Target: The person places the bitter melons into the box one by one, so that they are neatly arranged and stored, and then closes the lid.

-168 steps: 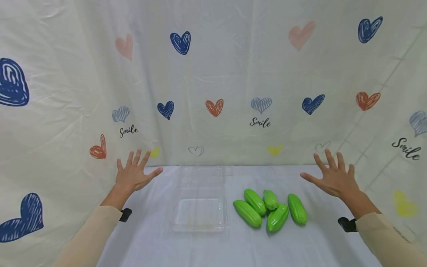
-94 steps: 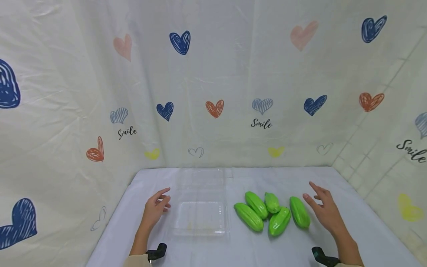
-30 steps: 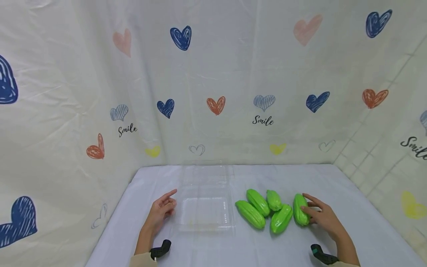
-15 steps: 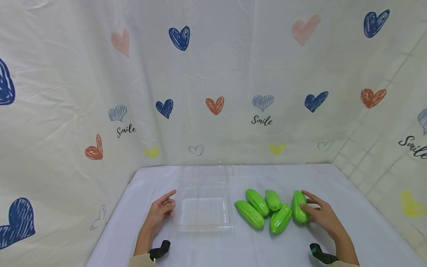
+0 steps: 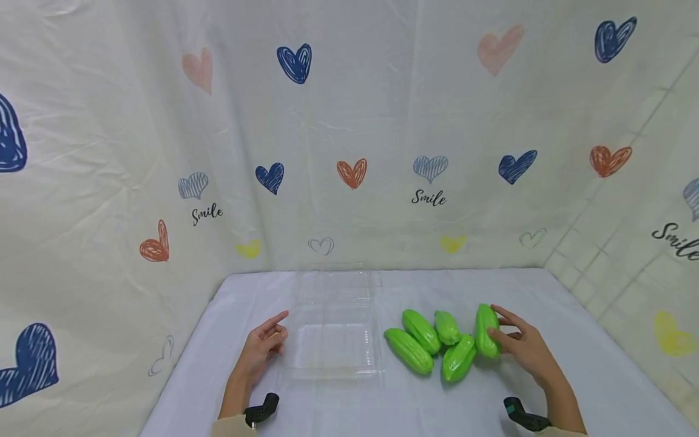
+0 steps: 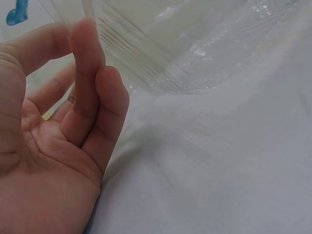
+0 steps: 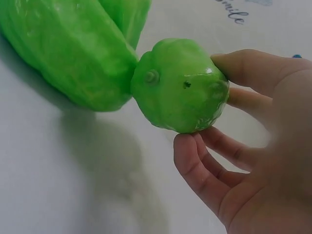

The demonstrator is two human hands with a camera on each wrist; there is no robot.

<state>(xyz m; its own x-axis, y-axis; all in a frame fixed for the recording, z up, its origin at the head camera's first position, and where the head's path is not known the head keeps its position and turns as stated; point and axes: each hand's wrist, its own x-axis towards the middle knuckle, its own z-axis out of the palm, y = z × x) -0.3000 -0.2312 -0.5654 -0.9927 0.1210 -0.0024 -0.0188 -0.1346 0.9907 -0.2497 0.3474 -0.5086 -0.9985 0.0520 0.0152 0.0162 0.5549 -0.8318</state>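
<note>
My right hand (image 5: 526, 349) pinches a plump, ribbed, shiny green cucumber (image 5: 486, 331) between thumb and fingers. In the right wrist view the cucumber (image 7: 178, 85) shows its rounded end with a small nub, and a shadow lies beneath on the cloth. My left hand (image 5: 262, 349) has its index finger reaching to the left edge of a clear plastic box (image 5: 333, 371), the other fingers loosely bent. The left wrist view puts those fingertips (image 6: 112, 85) right at the box's ridged wall (image 6: 141, 63). The box's clear lid (image 5: 334, 286) stands folded back behind it.
Several more green cucumbers (image 5: 408, 351) lie clustered right of the box, one (image 5: 459, 358) right beside the held one. A white cloth (image 5: 426, 406) covers the table. Behind hangs a pale curtain (image 5: 377, 121) with printed hearts.
My right hand has gone from spread open to gripping the rightmost cucumber, which has risen and shifted slightly left. Earlier, my left hand came down beside the box; lately it has stayed put.
</note>
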